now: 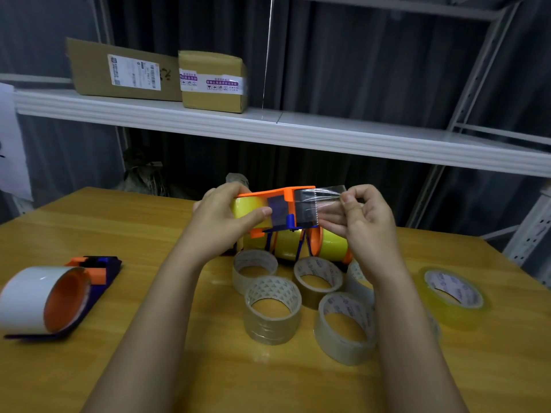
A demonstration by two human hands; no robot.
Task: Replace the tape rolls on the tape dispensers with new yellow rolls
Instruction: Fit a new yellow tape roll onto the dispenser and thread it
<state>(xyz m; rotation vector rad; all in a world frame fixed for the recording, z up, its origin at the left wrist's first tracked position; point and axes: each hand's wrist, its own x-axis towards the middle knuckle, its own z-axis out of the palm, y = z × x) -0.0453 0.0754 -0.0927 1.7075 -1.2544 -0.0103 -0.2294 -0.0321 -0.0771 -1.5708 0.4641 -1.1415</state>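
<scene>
Left hand (222, 216) was wrapped around the orange dispenser (280, 201) with a yellow roll (249, 210) loaded in it, held up above the tabletop (149, 234), thumb pressed on the roll. Right hand (362, 217) had its fingers (347, 199) pinched shut on the clear tape end (320, 198) pulled past the cutter. Two more yellow-loaded dispensers (304, 242) sat just behind a bunch of clear rolls (272, 308), and a white-roll dispenser (56, 296) lay off to the left.
</scene>
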